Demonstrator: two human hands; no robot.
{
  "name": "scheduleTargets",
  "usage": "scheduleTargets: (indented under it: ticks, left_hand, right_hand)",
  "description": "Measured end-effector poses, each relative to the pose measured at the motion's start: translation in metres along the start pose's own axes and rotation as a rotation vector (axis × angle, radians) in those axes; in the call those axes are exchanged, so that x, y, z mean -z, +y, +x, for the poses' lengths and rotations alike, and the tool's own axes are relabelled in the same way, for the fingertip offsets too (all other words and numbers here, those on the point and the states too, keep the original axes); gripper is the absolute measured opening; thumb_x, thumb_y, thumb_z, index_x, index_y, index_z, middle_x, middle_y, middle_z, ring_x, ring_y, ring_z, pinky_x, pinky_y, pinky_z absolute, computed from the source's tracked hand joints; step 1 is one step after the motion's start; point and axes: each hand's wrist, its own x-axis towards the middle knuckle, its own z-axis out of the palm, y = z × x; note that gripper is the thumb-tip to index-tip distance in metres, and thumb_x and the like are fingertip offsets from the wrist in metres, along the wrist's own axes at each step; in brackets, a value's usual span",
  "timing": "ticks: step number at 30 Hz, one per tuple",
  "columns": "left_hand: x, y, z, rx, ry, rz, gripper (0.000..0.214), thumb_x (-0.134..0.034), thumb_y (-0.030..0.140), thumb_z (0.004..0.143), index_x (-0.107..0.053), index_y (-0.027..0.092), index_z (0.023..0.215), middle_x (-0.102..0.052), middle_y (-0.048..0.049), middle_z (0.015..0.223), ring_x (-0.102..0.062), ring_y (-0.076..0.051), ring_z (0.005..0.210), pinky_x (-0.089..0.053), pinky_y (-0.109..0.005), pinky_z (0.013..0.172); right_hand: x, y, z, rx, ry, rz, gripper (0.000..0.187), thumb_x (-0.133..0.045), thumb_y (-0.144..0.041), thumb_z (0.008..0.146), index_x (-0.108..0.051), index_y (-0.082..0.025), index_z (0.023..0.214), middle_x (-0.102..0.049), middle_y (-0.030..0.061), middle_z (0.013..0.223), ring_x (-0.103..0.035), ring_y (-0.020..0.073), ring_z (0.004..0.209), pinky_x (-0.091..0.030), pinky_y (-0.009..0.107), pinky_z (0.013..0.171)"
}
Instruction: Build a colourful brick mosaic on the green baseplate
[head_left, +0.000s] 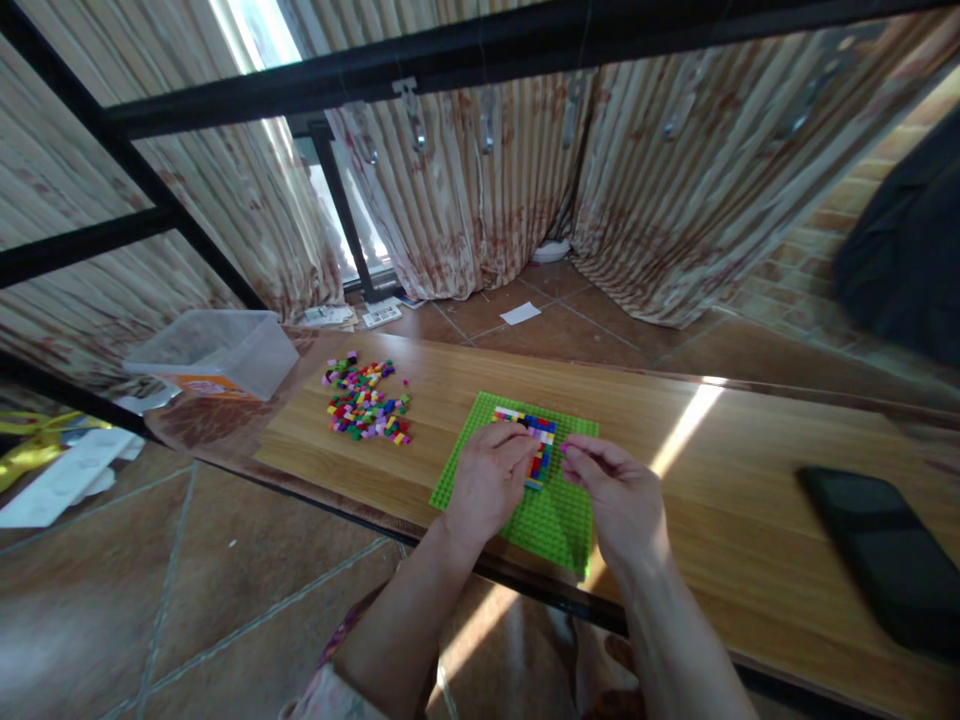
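Observation:
A green studded baseplate (559, 535) lies on the wooden table, with a low build of colourful toy bricks (541, 462) on it. My left hand (487, 480) rests over the left part of this build and hides much of it. Its fingers are bent and pressed together at the bricks; what they hold, if anything, I cannot make out. Just right of the build, my right hand (622, 495) pinches a small magenta brick (564, 446) between thumb and forefinger, above the baseplate.
Many loose coloured bricks (367, 405) lie spread on the wooden tabletop (720, 500) to the left. Beyond them stands a clear plastic box (225, 350). A dark phone-like device (877, 550) sits at the right. A black metal frame (450, 55) crosses overhead, in front of curtains.

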Motion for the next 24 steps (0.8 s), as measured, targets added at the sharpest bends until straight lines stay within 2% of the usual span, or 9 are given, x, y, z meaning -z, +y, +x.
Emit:
scheduleTargets:
  ticks: [3,8,24]
  left_hand:
    - [-0.001,0.0,0.0,0.023,0.021,0.028,0.019,-0.057,0.017,0.094,-0.074,0.022,0.088,-0.071,-0.0028,0.089,-0.065,-0.015,0.086,-0.052,-0.029,0.079]
    - [0.0,0.0,0.0,0.011,0.007,0.084,0.017,-0.061,0.013,0.091,-0.075,0.024,0.092,-0.074,-0.0011,0.09,-0.065,-0.017,0.087,-0.047,-0.035,0.084]
    - [0.005,0.01,-0.005,0.132,-0.043,0.069,0.021,-0.058,0.016,0.091,-0.074,0.027,0.101,-0.073,-0.0024,0.098,-0.062,-0.02,0.098,-0.042,-0.042,0.096]
  right_hand:
    - [0.0,0.0,0.0,0.014,-0.01,-0.038,0.03,-0.083,-0.038,0.059,-0.077,-0.018,0.081,-0.072,0.0006,0.067,-0.061,0.0114,0.06,-0.054,0.026,0.061]
    - [0.002,0.003,0.001,0.04,-0.026,-0.104,0.03,-0.081,-0.04,0.062,-0.077,-0.018,0.082,-0.072,0.001,0.067,-0.063,0.0131,0.061,-0.055,0.028,0.062]
    - [0.005,0.005,0.002,0.038,-0.016,-0.094,0.039,-0.078,-0.046,0.065,-0.078,-0.016,0.09,-0.075,0.0041,0.074,-0.066,0.0157,0.064,-0.058,0.033,0.067]
